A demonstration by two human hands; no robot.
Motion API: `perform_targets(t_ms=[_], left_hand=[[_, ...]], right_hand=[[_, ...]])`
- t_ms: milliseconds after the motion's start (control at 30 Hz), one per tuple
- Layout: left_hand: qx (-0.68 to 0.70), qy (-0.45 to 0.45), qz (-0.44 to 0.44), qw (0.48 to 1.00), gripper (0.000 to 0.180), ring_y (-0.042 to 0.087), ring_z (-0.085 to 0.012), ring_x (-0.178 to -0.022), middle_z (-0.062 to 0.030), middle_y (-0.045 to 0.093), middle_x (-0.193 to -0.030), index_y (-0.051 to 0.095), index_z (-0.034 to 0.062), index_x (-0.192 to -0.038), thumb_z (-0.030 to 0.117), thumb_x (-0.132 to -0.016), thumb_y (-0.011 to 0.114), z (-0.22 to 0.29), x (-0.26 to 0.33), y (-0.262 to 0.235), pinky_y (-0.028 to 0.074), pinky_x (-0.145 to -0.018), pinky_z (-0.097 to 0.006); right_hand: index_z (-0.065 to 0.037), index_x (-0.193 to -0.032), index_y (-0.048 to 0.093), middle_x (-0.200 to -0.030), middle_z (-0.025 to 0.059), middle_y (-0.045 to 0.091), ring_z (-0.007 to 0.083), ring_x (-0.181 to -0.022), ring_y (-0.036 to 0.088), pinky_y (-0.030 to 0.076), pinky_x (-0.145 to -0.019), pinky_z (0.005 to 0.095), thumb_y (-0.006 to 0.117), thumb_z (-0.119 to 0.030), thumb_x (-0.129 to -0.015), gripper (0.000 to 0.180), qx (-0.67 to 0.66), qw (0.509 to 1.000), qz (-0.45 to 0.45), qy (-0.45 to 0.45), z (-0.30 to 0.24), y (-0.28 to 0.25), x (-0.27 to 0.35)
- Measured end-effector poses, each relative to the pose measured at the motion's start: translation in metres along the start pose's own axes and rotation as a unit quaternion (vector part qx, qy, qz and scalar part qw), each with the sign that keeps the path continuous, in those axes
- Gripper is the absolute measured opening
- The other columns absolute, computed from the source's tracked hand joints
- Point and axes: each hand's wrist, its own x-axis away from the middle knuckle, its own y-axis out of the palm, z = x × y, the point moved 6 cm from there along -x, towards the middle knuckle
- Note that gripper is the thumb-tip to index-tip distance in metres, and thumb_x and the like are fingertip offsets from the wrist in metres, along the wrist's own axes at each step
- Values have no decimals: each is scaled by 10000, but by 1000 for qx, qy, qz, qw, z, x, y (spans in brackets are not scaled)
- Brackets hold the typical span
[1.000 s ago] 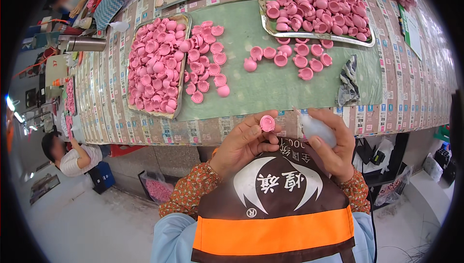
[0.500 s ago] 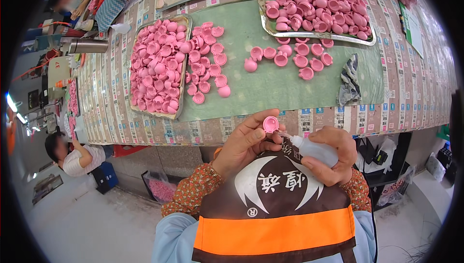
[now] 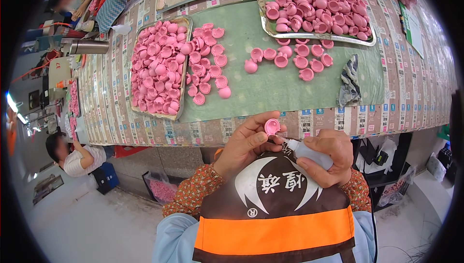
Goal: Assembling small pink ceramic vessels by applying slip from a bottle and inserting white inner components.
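Between the thumb and fingers of my left hand (image 3: pixel 241 147) is a small pink hollow plastic piece (image 3: pixel 272 126), its open side facing up toward me. My right hand (image 3: pixel 334 159) grips a translucent squeeze bottle (image 3: pixel 311 155), tilted so that its white nozzle points left at my left fingertips, just below the pink piece. Whether the tip touches anything I cannot tell. Both hands are above my dark apron (image 3: pixel 285 205), just off the table's front edge. Loose pink pieces (image 3: pixel 300 62) like the held one lie on the green mat (image 3: pixel 232 26) beyond.
A tray heaped with pink pieces (image 3: pixel 158 69) stands at left, with more spilled beside it. A larger metal tray (image 3: pixel 314 36) of them is at the back right. Crumpled dark-and-white plastic (image 3: pixel 350 81) lies on the mat. Another person (image 3: pixel 75 154) sits at far left.
The squeeze bottle has shifted slightly left and down with my right hand. The pink piece has moved a little right and down in my left fingers. The table things look unmoved.
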Motion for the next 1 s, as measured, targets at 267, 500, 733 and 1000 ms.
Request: perform_targets(t_ms=[267, 500, 733, 1000], left_hand=[[-17, -3, 6, 1000, 589, 667, -189, -1046, -150, 599, -1297, 422, 47, -1452, 189, -942, 682, -1, 0, 1, 593, -903, -323], [-25, -11, 13, 1000, 564, 665, -180, -1046, -146, 597, -1300, 435, 50, -1438, 187, -947, 676, -2, 0, 0, 588, -903, -316], [-34, -14, 6, 999, 526, 664, -173, -1020, -142, 619, -1255, 438, 39, -1422, 225, -973, 640, 0, 2, 2, 583, -901, -311], [-13, -25, 12, 1000, 493, 669, -174, -1000, -133, 637, -1196, 446, 41, -1398, 277, -996, 609, -1, 5, 0, 582, -897, -306]], right_hand=[[-39, -1023, 642, -789, 97, 695, 253, -559, 628, 465, -509, 355, 836, -71, -681, 395, -12, 1000, 8, -1, 1, 3, 1], [-13, -974, 614, -701, 109, 629, 241, -505, 563, 404, -466, 353, 811, -54, -672, 363, 0, 1000, 8, -20, 1, 5, -1], [-9, -998, 612, -808, 124, 659, 247, -615, 614, 465, -543, 349, 827, -83, -683, 388, -10, 999, 33, 1, 5, 2, 6], [-4, -1096, 589, -983, 127, 679, 192, -793, 674, 522, -686, 312, 848, -109, -737, 454, -99, 984, 73, 127, 22, -3, 19]])
